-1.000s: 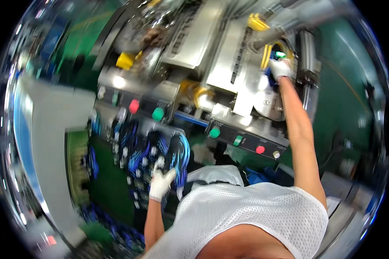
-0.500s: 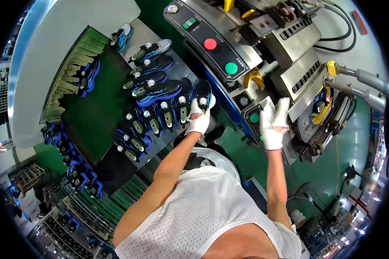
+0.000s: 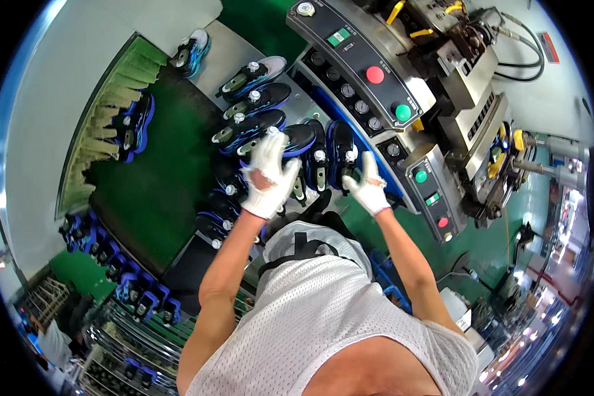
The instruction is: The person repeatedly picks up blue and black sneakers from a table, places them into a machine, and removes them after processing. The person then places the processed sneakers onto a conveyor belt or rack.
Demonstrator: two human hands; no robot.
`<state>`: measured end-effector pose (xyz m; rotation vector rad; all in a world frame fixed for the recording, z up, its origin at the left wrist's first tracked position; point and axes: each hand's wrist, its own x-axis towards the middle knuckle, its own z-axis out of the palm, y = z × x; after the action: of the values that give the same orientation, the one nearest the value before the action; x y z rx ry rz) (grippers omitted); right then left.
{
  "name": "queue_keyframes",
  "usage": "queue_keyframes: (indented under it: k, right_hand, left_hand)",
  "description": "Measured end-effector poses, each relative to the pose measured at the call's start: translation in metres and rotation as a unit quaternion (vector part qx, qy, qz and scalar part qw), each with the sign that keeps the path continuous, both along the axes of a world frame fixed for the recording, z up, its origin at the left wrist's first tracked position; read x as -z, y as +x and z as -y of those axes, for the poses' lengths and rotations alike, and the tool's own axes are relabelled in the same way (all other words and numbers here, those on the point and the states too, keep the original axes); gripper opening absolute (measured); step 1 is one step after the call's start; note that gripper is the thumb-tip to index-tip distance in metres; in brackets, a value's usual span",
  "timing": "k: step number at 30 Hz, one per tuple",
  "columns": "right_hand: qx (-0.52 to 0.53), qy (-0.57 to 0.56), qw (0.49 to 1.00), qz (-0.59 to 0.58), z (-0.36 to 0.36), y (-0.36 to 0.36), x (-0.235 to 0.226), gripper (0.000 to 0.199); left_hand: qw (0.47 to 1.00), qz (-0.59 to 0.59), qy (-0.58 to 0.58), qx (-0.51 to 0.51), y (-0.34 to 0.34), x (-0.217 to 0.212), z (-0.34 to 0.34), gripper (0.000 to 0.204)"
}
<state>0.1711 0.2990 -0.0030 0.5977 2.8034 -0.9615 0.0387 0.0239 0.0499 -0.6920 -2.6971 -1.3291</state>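
My left hand (image 3: 268, 177), in a white glove with bare skin showing at the palm, is spread over a group of sports shoes. Under its fingertips lies a black shoe (image 3: 301, 140) with a blue-purple sole; whether they touch is unclear. My right hand (image 3: 368, 190), gloved the same way, has thumb and fingers apart beside the heel of the rightmost shoe (image 3: 341, 142). Neither hand grips anything that shows. Several more shoes (image 3: 261, 98) lie close together on the metal table, with pale round knobs at their openings. My left hand and forearm hide some of them.
Right of the table stands a machine with a control panel (image 3: 350, 56), red and green buttons, gauges and metal clamps. On the left, a dark green conveyor belt (image 3: 158, 165) passes a fringed opening (image 3: 105, 125), with one shoe (image 3: 136, 125) by the fringe. Shoes (image 3: 112, 264) line its near edge.
My right hand has left the machine's lower panel and come left to the rightmost shoe. My left hand has let go of that shoe and moved left over the others. The view has shifted.
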Motion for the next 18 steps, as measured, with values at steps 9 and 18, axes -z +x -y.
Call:
queue_keyframes:
  k: [9, 18]
  right_hand:
    - [0.241, -0.005, 0.969, 0.061, 0.037, -0.039, 0.081, 0.072]
    - [0.394, -0.195, 0.896, 0.053, 0.010, 0.046, 0.011, 0.071]
  left_hand:
    - [0.923, 0.254, -0.252, 0.139, -0.106, 0.046, 0.031, 0.081]
    - [0.960, 0.208, -0.183, 0.025, -0.078, 0.011, 0.038, 0.090]
